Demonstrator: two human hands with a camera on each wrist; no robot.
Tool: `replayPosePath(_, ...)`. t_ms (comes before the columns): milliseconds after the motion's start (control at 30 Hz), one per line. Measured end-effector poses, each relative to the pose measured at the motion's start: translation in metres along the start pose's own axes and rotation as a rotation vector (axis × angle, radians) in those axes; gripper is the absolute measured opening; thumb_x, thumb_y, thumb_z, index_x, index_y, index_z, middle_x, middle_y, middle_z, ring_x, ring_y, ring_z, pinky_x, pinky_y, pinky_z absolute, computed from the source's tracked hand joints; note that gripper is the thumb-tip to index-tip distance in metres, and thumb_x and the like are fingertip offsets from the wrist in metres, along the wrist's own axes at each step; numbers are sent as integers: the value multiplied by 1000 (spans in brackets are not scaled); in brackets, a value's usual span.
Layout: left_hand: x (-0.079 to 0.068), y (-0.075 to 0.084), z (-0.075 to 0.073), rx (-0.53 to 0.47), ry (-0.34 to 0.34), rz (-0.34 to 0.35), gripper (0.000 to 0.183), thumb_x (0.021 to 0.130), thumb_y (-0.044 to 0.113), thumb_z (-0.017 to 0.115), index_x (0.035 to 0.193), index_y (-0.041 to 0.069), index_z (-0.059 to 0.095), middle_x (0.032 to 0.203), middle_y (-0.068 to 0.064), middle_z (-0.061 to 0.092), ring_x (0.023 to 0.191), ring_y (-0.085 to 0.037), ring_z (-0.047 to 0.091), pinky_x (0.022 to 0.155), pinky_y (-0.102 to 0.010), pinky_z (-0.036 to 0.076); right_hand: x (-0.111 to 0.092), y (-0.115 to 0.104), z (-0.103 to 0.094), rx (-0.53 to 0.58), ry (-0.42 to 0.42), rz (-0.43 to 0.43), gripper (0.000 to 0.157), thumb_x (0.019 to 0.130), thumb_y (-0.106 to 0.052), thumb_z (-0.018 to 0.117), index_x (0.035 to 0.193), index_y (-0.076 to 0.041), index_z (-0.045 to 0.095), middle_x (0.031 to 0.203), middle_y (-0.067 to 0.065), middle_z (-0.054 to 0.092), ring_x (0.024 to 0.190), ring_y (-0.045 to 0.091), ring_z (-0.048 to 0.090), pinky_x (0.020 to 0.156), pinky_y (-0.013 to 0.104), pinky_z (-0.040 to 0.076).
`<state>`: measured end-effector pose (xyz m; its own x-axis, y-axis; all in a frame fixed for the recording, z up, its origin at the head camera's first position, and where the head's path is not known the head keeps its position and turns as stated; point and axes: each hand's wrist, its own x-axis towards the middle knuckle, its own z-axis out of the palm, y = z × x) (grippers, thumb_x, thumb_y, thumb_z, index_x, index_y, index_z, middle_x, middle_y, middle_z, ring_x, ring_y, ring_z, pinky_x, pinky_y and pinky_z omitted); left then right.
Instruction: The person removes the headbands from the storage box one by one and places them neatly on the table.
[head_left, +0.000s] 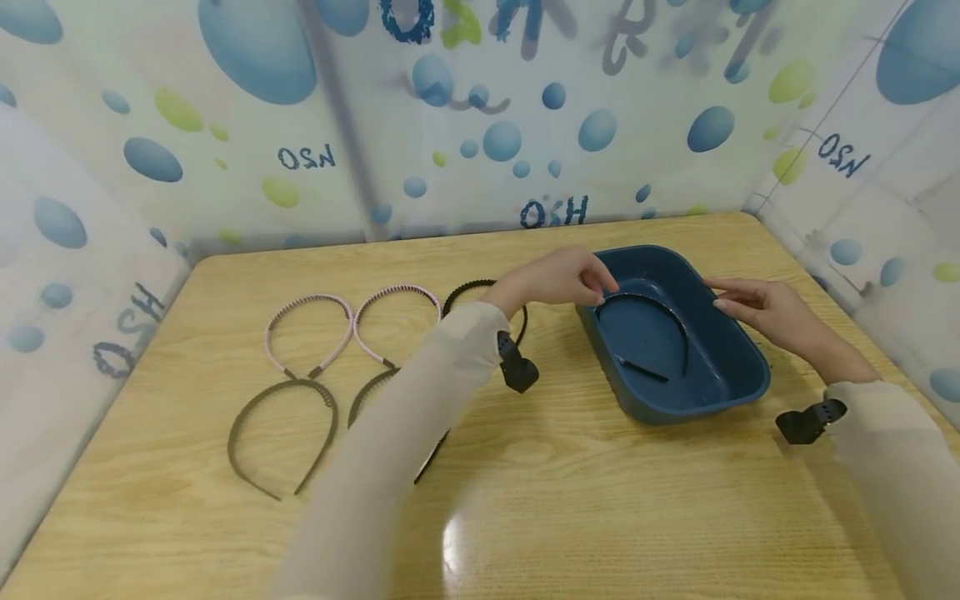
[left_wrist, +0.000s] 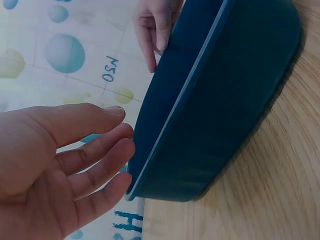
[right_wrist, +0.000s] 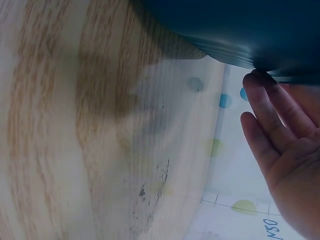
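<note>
A thin black headband (head_left: 663, 308) lies inside the blue plastic basin (head_left: 738, 404), its open end toward the near left. My left hand (head_left: 566, 275) hovers over the basin's left rim, fingertips right by the headband's far left curve. In the left wrist view, the left thumb and loosely bent fingers (left_wrist: 102, 172) are apart, with nothing between them. My right hand (head_left: 780, 312) is at the basin's right rim, its fingers fairly straight. The right wrist view has those fingers (right_wrist: 267, 112) touching the basin's outer wall beneath the rim.
Left of the basin, two pink coiled headbands (head_left: 267, 333) and a black wavy headband (head_left: 468, 286) form a back row. In front lie an olive headband (head_left: 234, 429) and a dark headband (head_left: 360, 400) partly behind my left sleeve. A patterned curtain (head_left: 480, 179) borders the wooden table (head_left: 600, 517).
</note>
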<state>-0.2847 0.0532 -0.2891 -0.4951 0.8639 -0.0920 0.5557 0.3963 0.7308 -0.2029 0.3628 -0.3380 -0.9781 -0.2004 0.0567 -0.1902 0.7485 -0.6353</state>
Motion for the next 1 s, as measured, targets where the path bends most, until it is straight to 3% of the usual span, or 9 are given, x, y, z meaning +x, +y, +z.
replayPosePath(300, 37, 4, 12, -9, -7, -7, 27, 90, 4, 55, 116, 0, 62, 114, -11, 60, 91, -12, 58, 76, -19, 46, -1, 1, 0, -11, -18, -13, 43, 96, -16, 49, 135, 2, 43, 119, 31, 52, 84, -20, 43, 67, 6, 40)
replayPosePath(567, 59, 19, 20, -23, -51, -85, 30, 92, 3, 52, 121, 1, 59, 116, -12, 59, 80, -15, 53, 65, -23, 43, -2, 2, 0, -2, -23, -14, 43, 96, -15, 48, 134, 4, 42, 120, 32, 51, 85, -20, 43, 67, 6, 40)
replayPosePath(833, 73, 20, 31, -88, -10, -153, 29, 91, 1, 53, 119, 1, 60, 115, -10, 60, 70, -16, 47, 58, -23, 38, 1, 0, -1, -24, 3, 14, 43, 96, -19, 50, 134, 0, 45, 119, 29, 53, 82, -20, 44, 67, 7, 40)
replayPosePath(1000, 81, 17, 37, -75, 59, -187, 28, 90, 3, 55, 118, 3, 62, 116, -8, 60, 89, -18, 56, 64, -19, 43, 2, 0, -1, -29, 1, 13, 43, 95, -19, 50, 135, -2, 45, 116, 28, 55, 82, -18, 45, 68, 9, 41)
